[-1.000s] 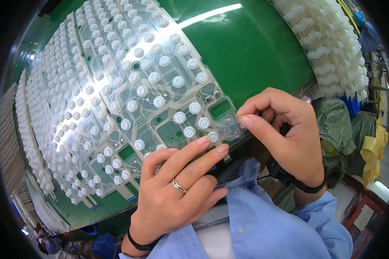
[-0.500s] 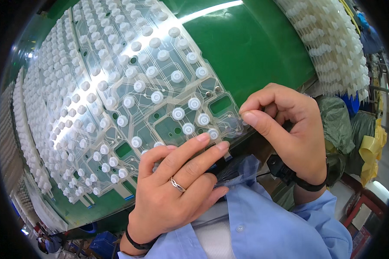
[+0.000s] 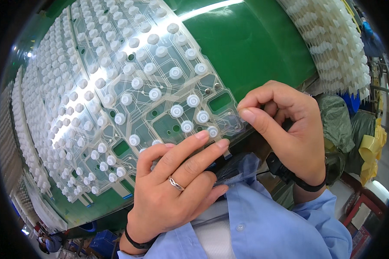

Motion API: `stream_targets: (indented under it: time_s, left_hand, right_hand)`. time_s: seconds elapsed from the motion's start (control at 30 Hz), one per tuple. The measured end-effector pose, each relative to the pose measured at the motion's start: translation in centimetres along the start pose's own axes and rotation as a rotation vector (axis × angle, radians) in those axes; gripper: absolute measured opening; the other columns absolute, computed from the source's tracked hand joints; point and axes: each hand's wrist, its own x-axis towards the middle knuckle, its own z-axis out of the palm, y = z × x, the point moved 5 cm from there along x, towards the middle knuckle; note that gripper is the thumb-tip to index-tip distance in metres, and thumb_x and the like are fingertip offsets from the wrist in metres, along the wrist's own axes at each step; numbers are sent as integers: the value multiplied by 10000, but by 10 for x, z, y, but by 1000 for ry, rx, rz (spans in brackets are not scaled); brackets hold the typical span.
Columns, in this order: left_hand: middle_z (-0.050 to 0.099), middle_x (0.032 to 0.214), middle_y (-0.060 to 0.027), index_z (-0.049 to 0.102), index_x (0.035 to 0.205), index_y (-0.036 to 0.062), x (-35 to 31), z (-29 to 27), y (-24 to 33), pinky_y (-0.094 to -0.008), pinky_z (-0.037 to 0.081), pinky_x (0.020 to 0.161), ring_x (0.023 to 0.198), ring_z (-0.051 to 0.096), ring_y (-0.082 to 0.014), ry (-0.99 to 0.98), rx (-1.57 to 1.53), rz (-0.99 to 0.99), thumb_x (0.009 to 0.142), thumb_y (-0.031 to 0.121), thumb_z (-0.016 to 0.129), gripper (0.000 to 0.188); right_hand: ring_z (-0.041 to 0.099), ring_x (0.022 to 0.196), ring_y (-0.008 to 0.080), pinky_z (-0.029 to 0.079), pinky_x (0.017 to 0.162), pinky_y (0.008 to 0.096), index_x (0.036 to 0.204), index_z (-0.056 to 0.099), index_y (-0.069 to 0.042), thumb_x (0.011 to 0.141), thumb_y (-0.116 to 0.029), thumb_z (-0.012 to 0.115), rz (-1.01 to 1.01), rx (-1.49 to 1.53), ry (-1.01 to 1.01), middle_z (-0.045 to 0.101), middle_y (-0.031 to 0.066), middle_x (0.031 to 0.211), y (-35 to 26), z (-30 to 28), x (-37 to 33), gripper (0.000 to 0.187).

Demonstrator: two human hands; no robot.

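A clear membrane keypad sheet (image 3: 160, 105) with printed traces and white rubber domes lies on the green tabletop. My left hand (image 3: 173, 190) rests at its near edge, fingers stretched out, the fingertips on the sheet beside the lowest domes. A ring and a black wristband show on it. At the sheet's right corner my right hand (image 3: 285, 125) pinches with thumb and forefinger. Whatever sits between those fingertips is hidden or too small to make out. Just left of the pinch is a shiny clear patch (image 3: 231, 124) on the corner. A black wrist device (image 3: 283, 170) sits on the right wrist.
More domed sheets (image 3: 52, 99) cover the table's left part. Bare green tabletop (image 3: 250, 47) shows beyond my right hand. A tall stack of domed sheets (image 3: 333, 43) stands at the far right. Green plastic bags (image 3: 335, 118) and yellow material (image 3: 371, 151) are beside the table.
The membrane sheet has shifted slightly left and away. My right hand's pinch has moved a little left and upward with it, while my left hand has barely moved.
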Motion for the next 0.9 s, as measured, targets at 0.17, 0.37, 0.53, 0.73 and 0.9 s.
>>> stream_targets:
  time_s: [0.17,0.37,0.53,0.73,0.9]
  left_hand:
    - [667,1187,-55,573,685,129,0,1,0,-378,385,861,1137,580,-267,6,8,-2,716,308,748,252]
    - [627,1266,-40,552,681,130,-1,5,2,-382,362,866,1149,545,-250,-38,96,-4,683,312,752,271]
    - [625,1269,-38,550,680,131,-1,5,2,-383,354,871,1153,541,-248,-40,94,-3,677,309,754,271]
    - [628,1268,-34,552,675,133,-2,6,2,-383,354,867,1156,540,-244,-42,82,-5,673,302,757,265]
    - [628,1269,-34,559,676,135,-1,5,3,-383,353,869,1157,540,-241,-38,52,1,664,291,767,260]
  right_hand:
    - [469,582,-6,325,503,157,873,674,-6,825,-14,678,-28,-8,34,624,-20,774,1,1,-1,48]
    - [473,575,6,324,498,166,878,675,-11,820,-12,682,-76,-54,29,626,-12,783,-1,1,-2,58]
    - [475,571,10,328,501,170,872,664,-12,808,-2,684,-79,-62,15,620,-11,787,0,1,-4,68]
    - [519,635,112,374,554,238,849,641,-20,765,-31,725,-260,-381,74,581,34,780,-12,4,-7,119]
    - [486,697,231,396,625,326,881,580,-38,723,-109,772,-418,-613,197,510,79,774,-12,3,-3,259]
